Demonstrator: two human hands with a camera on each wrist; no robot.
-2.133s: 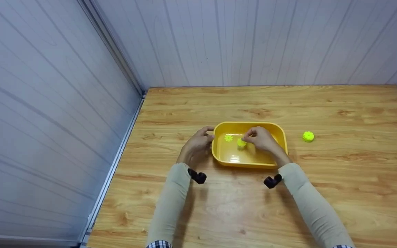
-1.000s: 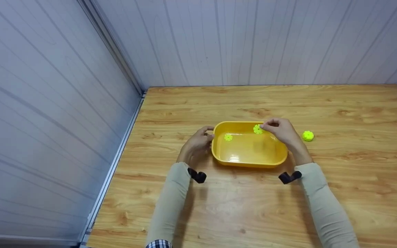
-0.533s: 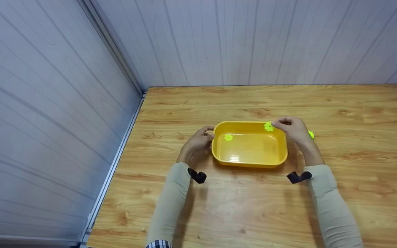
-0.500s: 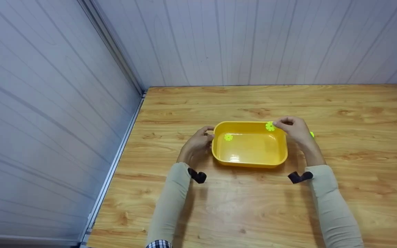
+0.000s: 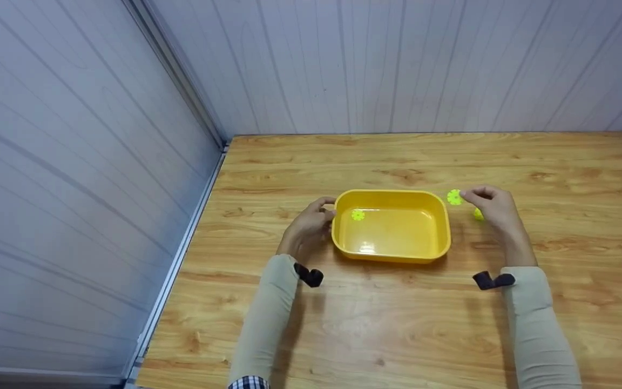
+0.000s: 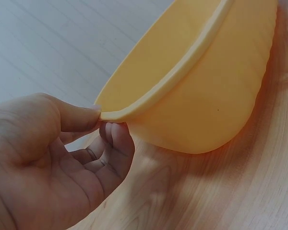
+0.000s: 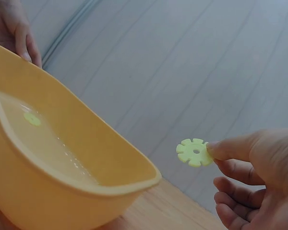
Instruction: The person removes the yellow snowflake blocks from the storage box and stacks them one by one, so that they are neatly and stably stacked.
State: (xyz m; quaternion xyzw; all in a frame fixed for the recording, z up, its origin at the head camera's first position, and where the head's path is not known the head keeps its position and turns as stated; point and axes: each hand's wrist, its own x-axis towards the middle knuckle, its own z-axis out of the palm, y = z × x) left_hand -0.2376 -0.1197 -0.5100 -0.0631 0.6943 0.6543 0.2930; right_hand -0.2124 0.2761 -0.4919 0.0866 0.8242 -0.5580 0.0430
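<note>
At lower left the left hand (image 6: 48,163) pinches the rim of the yellow tub (image 6: 206,91), which fills the upper right.

Readable text: none in any view.
Yellow tub (image 5: 392,254): plain, unmarked.
Green notched disc (image 7: 194,152): no lettering.
Surface (image 5: 376,335): wood grain only.

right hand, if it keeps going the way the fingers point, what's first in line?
The right hand points away from the person and slightly left, past the tub. Beyond the disc it pinches, only bare table, then the wall; depth is uncertain.
</note>
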